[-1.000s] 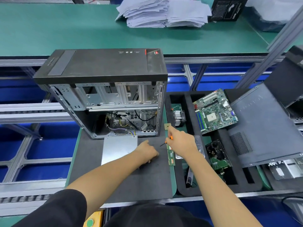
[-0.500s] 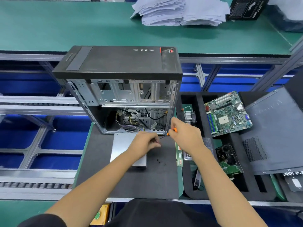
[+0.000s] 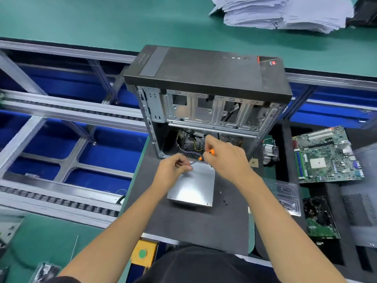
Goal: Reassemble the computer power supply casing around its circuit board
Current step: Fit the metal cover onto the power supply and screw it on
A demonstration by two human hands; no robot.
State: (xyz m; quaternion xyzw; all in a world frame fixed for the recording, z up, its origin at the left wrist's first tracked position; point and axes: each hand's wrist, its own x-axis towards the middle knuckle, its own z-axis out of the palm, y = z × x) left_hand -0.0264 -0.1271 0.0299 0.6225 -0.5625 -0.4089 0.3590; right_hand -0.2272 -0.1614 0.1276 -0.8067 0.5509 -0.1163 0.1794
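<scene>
Head view: right hand point(image 3: 226, 158) grips screwdriver point(image 3: 206, 155)

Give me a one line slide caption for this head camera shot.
Right hand holds orange-handled screwdriver over power supply casing; left hand pinches its tip.

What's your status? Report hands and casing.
Right hand grips screwdriver. Left hand pinches its tip. Casing flat on mat, at tower mouth.

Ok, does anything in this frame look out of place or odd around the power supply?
A few small dark specks, probably loose screws, lie scattered on the black mat right of the silver power supply casing. Otherwise nothing stands out: the right hand grips an orange-handled screwdriver whose tip meets the left hand.
</scene>
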